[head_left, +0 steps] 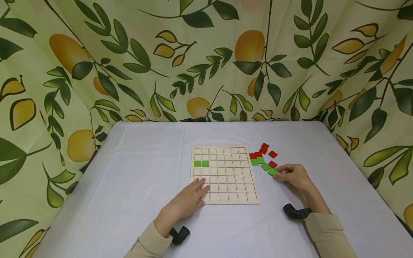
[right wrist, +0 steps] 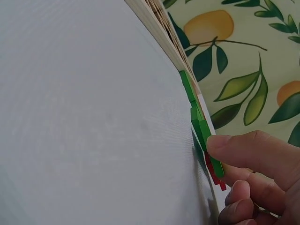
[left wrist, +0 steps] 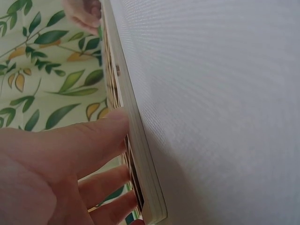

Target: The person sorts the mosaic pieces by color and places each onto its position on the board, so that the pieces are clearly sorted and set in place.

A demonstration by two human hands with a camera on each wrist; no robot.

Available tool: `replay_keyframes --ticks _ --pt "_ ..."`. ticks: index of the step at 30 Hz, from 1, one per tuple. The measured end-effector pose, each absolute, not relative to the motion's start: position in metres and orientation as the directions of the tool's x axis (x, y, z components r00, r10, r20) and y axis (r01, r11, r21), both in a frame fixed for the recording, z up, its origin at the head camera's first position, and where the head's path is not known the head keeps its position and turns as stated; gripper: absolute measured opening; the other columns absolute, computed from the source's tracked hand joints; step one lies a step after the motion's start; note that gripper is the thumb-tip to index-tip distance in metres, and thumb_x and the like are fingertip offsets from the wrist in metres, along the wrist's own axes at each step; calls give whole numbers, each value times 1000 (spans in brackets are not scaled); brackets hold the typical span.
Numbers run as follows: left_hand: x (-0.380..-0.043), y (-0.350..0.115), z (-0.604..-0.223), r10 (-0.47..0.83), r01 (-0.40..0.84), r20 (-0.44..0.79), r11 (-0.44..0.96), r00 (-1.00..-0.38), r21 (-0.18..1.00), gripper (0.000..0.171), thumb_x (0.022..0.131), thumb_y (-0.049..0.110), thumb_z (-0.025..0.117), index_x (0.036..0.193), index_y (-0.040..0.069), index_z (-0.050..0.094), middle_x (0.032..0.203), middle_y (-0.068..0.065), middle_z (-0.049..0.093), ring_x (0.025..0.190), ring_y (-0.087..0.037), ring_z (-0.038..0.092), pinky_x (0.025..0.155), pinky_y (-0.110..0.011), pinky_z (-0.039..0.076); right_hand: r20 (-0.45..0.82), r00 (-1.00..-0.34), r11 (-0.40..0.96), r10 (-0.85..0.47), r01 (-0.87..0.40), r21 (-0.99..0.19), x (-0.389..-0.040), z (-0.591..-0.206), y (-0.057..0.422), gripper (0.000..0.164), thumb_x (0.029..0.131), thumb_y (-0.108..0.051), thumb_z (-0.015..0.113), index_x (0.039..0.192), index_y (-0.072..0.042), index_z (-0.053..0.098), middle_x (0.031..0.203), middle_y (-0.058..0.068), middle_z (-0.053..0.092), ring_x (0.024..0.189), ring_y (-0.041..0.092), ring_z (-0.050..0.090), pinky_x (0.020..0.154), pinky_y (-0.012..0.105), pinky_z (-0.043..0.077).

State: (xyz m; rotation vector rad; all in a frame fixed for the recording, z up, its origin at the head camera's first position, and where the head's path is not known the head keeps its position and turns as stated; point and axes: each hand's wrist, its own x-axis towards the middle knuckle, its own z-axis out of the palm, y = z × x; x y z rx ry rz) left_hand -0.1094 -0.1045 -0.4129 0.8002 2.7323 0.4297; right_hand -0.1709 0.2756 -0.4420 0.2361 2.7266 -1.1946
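Note:
A pale wooden grid board (head_left: 228,176) lies on the table, with two green square tiles (head_left: 201,163) side by side in its left column area, third row down. My left hand (head_left: 188,199) rests over the board's near left corner with fingers spread. In the left wrist view its thumb (left wrist: 101,140) presses at the frame's edge. To the right of the board, my right hand (head_left: 295,176) pinches a green tile (head_left: 273,172) between thumb and fingers. The right wrist view shows the thumb (right wrist: 243,149) on that tile (right wrist: 210,150), close over the cloth.
Several loose red tiles (head_left: 273,154) and green tiles (head_left: 265,167) lie beside the board's right edge, some overlapping. A white cloth (head_left: 145,154) covers the table. Behind and at the sides hangs a leaf-and-fruit patterned curtain (head_left: 206,46). Each wrist wears a black camera mount (head_left: 295,212).

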Motion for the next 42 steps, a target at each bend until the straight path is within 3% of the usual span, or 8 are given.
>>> replay_keyframes --ticks 28,42 --pt "-109 -104 -413 563 485 -155 798 -812 357 49 96 18 56 142 4 47 156 -18 35 146 -38 31 120 -49 33 -191 -982 628 2 150 -763 -180 -430 251 40 84 -16 74 116 6 64 71 -2 51 64 11 46 50 19 41" --pt "-109 -104 -413 557 483 -161 805 -815 344 49 96 19 57 142 5 47 155 -17 36 146 -37 31 120 -47 33 -130 -991 630 -40 76 -773 -184 -433 237 34 82 -13 74 110 6 67 70 0 50 62 10 44 49 18 37"
